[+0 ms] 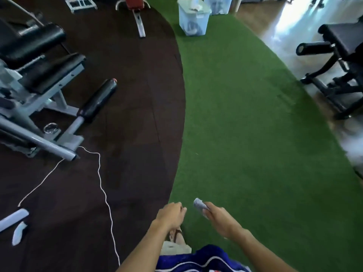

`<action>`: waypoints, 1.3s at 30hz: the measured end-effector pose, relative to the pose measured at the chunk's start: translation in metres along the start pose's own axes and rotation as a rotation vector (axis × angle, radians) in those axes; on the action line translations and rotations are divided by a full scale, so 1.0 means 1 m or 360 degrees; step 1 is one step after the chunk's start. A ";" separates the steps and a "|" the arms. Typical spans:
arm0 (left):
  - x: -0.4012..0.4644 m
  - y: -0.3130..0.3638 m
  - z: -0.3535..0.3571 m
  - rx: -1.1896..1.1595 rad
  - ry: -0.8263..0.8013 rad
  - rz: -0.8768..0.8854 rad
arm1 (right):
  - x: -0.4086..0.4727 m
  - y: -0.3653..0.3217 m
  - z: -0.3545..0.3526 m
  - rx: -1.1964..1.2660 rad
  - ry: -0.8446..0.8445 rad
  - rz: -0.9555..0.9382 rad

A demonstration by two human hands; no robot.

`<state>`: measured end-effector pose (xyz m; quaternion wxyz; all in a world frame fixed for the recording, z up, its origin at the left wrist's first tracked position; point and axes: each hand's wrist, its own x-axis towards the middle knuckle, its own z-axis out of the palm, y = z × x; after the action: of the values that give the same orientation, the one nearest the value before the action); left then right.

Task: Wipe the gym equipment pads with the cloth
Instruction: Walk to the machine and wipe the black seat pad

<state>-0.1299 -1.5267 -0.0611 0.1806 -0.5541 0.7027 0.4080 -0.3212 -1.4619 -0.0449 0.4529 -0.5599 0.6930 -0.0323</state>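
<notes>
The cloth (200, 204), small, grey and folded, sits near the bottom middle of the head view, pinched in the right hand (220, 218) above the green turf (245, 124), with its free end poking out toward the far left of the fingers. The left hand (170, 215) hangs just beside it to the left, fingers curled under and its grip holding nothing that can be seen. Neither hand touches any equipment. At the far left a grey-framed weight bench (37, 83) stands on the dark rubber floor (127, 114), with black pads (31, 39) on top and a black roller pad (98, 100) sticking out toward the right, well apart from the cloth. A thin white cord (102, 185) trails across the dark floor from the frame toward the near edge. At the far right a black bench (337, 61) stands on the pale floor beyond the turf. Two clear plastic bins (193, 18) sit at the far end of the turf. A foot in a sandal (176, 235) shows below the left hand.
</notes>
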 end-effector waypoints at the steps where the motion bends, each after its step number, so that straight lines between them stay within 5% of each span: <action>1: 0.014 0.000 -0.023 0.0000 0.0014 -0.0003 | 0.021 -0.012 -0.016 -0.0004 0.0008 -0.0011; 25: 0.424 -0.029 -0.530 -0.0381 0.0240 -0.0295 | 0.591 -0.280 -0.358 -0.0158 -0.0262 -0.0320; 39: 0.638 -0.134 -0.883 -0.0459 0.0271 -0.0348 | 0.934 -0.510 -0.499 -0.0283 -0.0265 -0.0388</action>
<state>-0.0355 -2.6197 -0.0307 0.0824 -0.6798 0.5853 0.4341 -0.2364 -2.6341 -0.0232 0.4502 -0.6786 0.5800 0.0210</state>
